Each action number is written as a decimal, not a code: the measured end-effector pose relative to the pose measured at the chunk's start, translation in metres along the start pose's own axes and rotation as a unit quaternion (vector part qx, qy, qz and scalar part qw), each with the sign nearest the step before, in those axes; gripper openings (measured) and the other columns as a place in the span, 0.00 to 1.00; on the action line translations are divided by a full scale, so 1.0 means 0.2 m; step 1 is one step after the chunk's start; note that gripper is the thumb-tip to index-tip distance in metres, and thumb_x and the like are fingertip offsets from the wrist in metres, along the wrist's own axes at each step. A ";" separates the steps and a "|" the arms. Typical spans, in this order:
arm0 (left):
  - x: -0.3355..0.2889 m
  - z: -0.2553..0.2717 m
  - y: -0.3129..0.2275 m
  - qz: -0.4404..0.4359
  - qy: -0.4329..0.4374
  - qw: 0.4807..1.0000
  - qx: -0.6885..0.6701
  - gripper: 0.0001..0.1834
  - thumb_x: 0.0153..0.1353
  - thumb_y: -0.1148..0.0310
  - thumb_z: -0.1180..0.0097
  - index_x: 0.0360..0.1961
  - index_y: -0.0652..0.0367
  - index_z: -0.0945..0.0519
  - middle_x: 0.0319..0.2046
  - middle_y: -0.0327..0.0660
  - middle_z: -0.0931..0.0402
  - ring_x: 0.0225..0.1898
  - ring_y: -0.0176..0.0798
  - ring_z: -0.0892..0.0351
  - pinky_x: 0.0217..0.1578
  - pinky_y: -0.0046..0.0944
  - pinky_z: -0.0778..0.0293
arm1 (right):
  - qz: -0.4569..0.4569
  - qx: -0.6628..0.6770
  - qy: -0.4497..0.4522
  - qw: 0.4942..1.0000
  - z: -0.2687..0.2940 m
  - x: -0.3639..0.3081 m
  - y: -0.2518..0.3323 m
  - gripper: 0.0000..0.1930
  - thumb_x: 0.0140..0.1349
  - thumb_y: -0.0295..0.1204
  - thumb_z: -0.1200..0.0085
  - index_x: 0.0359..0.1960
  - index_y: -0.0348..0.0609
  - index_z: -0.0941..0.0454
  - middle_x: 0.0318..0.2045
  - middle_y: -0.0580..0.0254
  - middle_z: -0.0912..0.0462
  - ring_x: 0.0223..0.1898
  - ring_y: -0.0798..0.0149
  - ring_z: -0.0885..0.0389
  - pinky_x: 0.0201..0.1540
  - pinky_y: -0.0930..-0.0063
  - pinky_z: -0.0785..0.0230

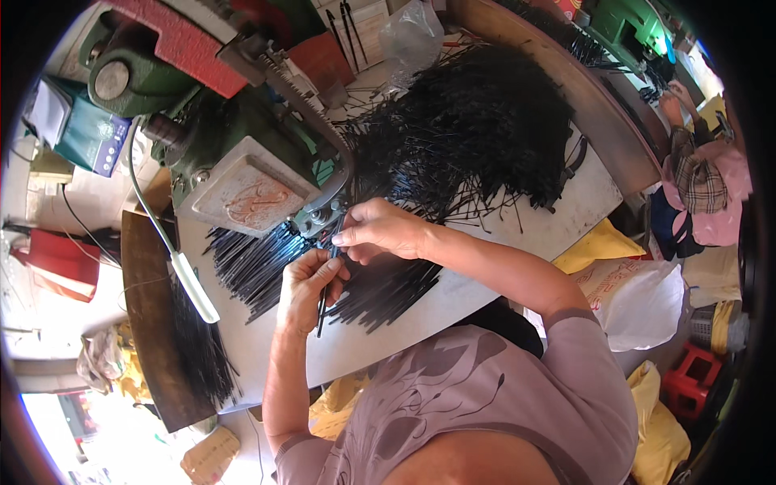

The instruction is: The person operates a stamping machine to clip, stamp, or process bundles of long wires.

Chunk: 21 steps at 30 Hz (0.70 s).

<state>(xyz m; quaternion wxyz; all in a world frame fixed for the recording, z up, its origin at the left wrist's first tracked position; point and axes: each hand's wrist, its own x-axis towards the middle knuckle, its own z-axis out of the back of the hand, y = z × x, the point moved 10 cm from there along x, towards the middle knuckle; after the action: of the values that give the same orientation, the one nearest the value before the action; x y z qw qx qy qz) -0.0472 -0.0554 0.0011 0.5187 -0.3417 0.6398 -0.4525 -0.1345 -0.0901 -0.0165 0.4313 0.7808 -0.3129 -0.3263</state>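
My left hand (309,284) is closed on a thin black rod (321,314), whose lower end sticks out below the fingers. My right hand (373,229) is pinched on the upper part of the same rod, right beside the metal head (322,213) of a green machine (234,133). The rod's top end is hidden among the fingers and the machine head. Around and under my hands, many similar black rods (252,271) lie fanned out on the pale tabletop (558,252).
A big tangled heap of black rods (493,113) covers the table's far right. More rods (198,343) lie along its left edge. A lamp with a white tube (194,287) hangs left of the machine. A person's hands (672,103) work at another green machine (618,36). A red stool (693,378) stands at right.
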 end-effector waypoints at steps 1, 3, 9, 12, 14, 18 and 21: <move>0.00 0.00 -0.01 -0.001 0.001 1.000 0.005 0.05 0.55 0.73 0.51 0.27 0.65 0.29 0.19 0.39 0.28 0.12 0.25 0.37 0.11 0.22 0.43 | 0.007 0.013 -0.013 1.000 0.01 0.00 0.01 0.12 0.50 0.30 0.44 0.30 0.34 0.29 0.25 0.62 0.26 0.22 0.74 0.28 0.21 0.84 0.34; -0.01 0.02 -0.03 -0.015 -0.017 1.000 -0.014 0.05 0.55 0.73 0.52 0.26 0.65 0.29 0.19 0.40 0.29 0.12 0.25 0.37 0.11 0.22 0.44 | 0.027 -0.025 -0.009 0.999 0.01 -0.01 0.04 0.14 0.49 0.31 0.44 0.33 0.33 0.30 0.25 0.63 0.26 0.24 0.73 0.27 0.22 0.84 0.34; -0.11 -0.03 -0.15 -0.046 -0.022 0.999 0.008 0.04 0.54 0.76 0.51 0.30 0.68 0.28 0.19 0.41 0.28 0.13 0.26 0.36 0.11 0.22 0.43 | 0.151 -0.176 0.065 0.971 -0.08 -0.02 0.09 0.19 0.48 0.29 0.43 0.41 0.33 0.32 0.26 0.62 0.26 0.24 0.74 0.28 0.23 0.83 0.36; -0.18 -0.10 -0.26 -0.110 -0.029 0.991 0.063 0.04 0.52 0.79 0.53 0.29 0.70 0.29 0.21 0.44 0.29 0.14 0.27 0.37 0.13 0.23 0.43 | 0.211 -0.296 0.071 0.929 -0.15 -0.02 0.10 0.14 0.52 0.27 0.50 0.41 0.37 0.31 0.23 0.64 0.26 0.24 0.73 0.29 0.25 0.79 0.36; -0.24 -0.14 -0.35 -0.148 -0.039 0.984 0.095 0.04 0.51 0.80 0.52 0.29 0.70 0.29 0.21 0.43 0.29 0.14 0.27 0.37 0.13 0.23 0.43 | 0.249 -0.357 0.074 0.898 -0.22 -0.05 0.12 0.09 0.53 0.26 0.55 0.36 0.39 0.28 0.25 0.58 0.25 0.28 0.65 0.27 0.33 0.71 0.36; -0.34 -0.15 -0.51 -0.264 -0.093 0.943 0.177 0.03 0.51 0.81 0.52 0.29 0.70 0.29 0.20 0.39 0.31 0.16 0.25 0.37 0.15 0.22 0.44 | 0.297 -0.227 0.110 0.921 -0.31 -0.20 0.25 0.08 0.57 0.28 0.57 0.33 0.37 0.29 0.21 0.57 0.26 0.25 0.66 0.27 0.31 0.75 0.35; -0.39 -0.10 -0.58 -0.312 -0.156 0.907 0.235 0.03 0.49 0.83 0.50 0.27 0.70 0.28 0.23 0.38 0.32 0.17 0.25 0.36 0.16 0.24 0.41 | 0.294 -0.274 0.099 0.910 -0.32 -0.24 0.29 0.10 0.59 0.33 0.58 0.34 0.39 0.30 0.20 0.56 0.25 0.25 0.61 0.26 0.31 0.71 0.34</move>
<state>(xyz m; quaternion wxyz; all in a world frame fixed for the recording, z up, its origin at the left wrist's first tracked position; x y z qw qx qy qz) -0.0525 -0.0223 0.1380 0.5094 -0.4584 0.2869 -0.6694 -0.1255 -0.0480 0.0722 0.7338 0.5329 -0.3817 -0.1785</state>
